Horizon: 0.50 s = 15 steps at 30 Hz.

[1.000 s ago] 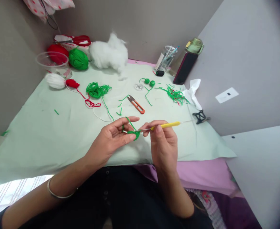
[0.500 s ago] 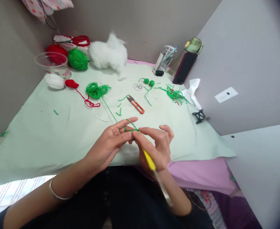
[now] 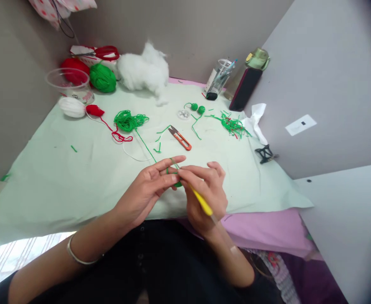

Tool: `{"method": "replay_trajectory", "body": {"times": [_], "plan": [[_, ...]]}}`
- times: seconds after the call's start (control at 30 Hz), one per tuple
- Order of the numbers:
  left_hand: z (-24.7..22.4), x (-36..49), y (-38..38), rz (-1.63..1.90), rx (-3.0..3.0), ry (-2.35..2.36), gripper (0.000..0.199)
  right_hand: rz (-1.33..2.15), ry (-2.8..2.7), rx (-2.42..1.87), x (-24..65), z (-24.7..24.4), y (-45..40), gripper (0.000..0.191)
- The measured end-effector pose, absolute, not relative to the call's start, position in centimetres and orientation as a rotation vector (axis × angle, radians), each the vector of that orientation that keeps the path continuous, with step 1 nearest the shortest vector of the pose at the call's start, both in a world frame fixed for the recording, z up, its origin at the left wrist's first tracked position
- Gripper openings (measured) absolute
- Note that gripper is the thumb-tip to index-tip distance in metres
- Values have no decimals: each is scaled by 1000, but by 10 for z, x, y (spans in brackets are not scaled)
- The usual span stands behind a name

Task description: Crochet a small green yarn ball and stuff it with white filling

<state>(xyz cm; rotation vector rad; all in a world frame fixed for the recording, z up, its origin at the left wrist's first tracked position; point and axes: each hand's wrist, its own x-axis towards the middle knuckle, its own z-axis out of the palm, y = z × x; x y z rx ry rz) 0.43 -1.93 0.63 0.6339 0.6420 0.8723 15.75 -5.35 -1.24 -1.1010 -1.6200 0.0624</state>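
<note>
My left hand (image 3: 155, 181) pinches a small green crochet piece (image 3: 178, 184) between thumb and fingers, with green yarn looped round its raised forefinger. Closed round a crochet hook (image 3: 202, 202) with a yellow grip, my right hand (image 3: 207, 190) meets the left at the piece. The hook's thin tip lies by the yarn on the left forefinger; its pale handle end slants back over my right wrist. A strand runs from the left hand up to a loose green yarn bundle (image 3: 128, 121). The stitches are too small to make out.
Orange thread snips (image 3: 181, 139) lie just beyond my hands. Two small green balls (image 3: 198, 108) and a heap of yarn scraps (image 3: 232, 125) are further right. White stuffing (image 3: 144, 69), a green yarn ball (image 3: 103, 78) and a clear tub (image 3: 69, 86) stand at the back.
The crochet hook has swung, its handle end shifting right and up. My right hand has turned slightly, and the left forefinger has moved a little right.
</note>
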Motion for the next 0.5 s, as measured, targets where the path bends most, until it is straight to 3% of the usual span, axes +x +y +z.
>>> {"method": "replay_trajectory", "body": {"times": [0.1,0.3,0.5], "plan": [[6,2,-14,853,523,609,31,77,-1518,-1099,160,-10,-54,27],[8,-1,-14,891,612,618,34,719,-1136,-984,161,-1,-50,16],[7,-2,-17,874,697,652,26,749,-1066,-971,161,-4,-50,15]]}}
